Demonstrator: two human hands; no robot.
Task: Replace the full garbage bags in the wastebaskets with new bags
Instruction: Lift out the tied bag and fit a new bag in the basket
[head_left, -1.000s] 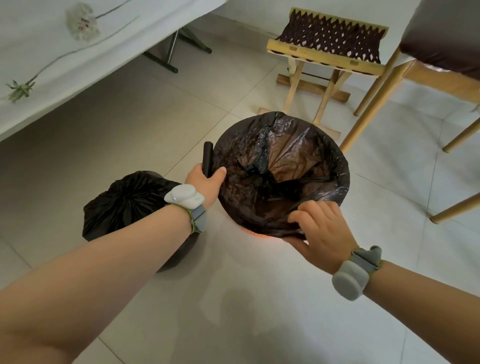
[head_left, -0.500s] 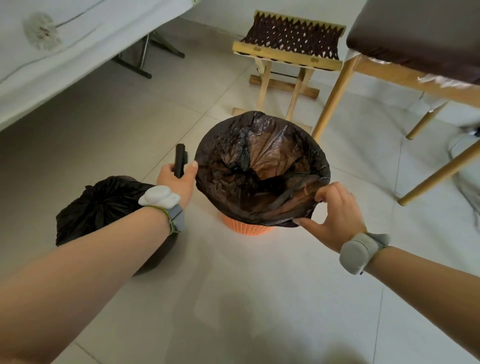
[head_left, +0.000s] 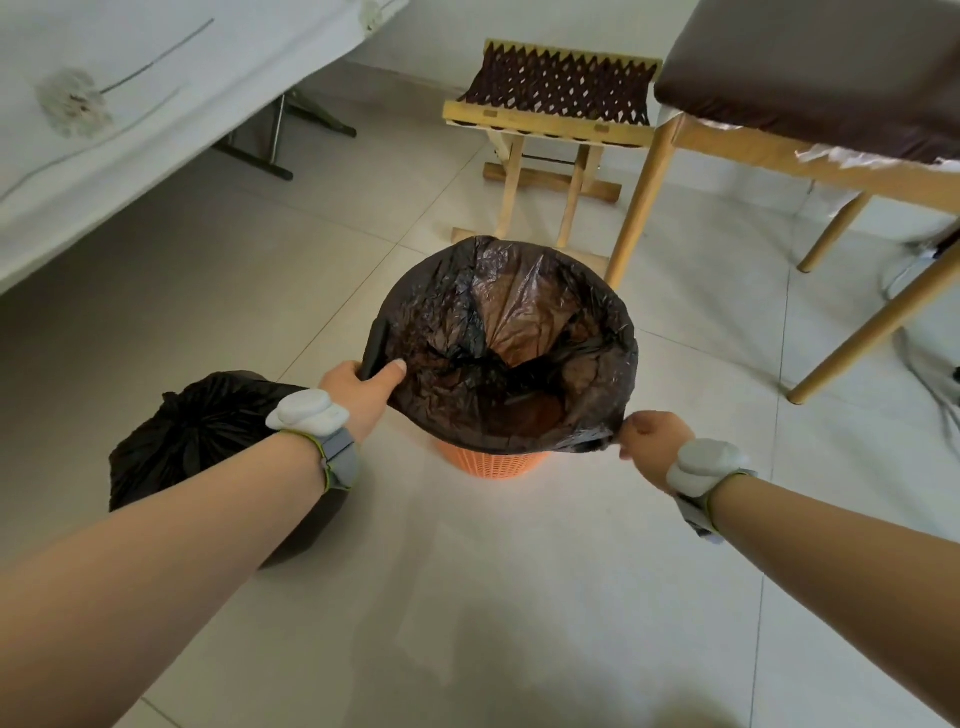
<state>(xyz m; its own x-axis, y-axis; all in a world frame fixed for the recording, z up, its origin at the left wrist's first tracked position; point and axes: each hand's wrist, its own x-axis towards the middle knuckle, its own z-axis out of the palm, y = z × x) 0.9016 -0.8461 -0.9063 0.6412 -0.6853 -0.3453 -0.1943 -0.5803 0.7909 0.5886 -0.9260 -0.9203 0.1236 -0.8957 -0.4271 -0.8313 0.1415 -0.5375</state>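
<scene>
New bag: lines wastebasket | left grip: clamps rim with bag roll | right grip: pinches opposite rim, spreading mouth

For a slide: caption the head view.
Left hand, gripping a black roll, and right hand fit a new bag over the orange wastebasket; tied bag beside.

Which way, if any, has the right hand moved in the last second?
Yes. Against the orange woven plastic wastebasket, the right hand has slid from the near rim to the right side, pinching the crinkled black plastic bag.
</scene>
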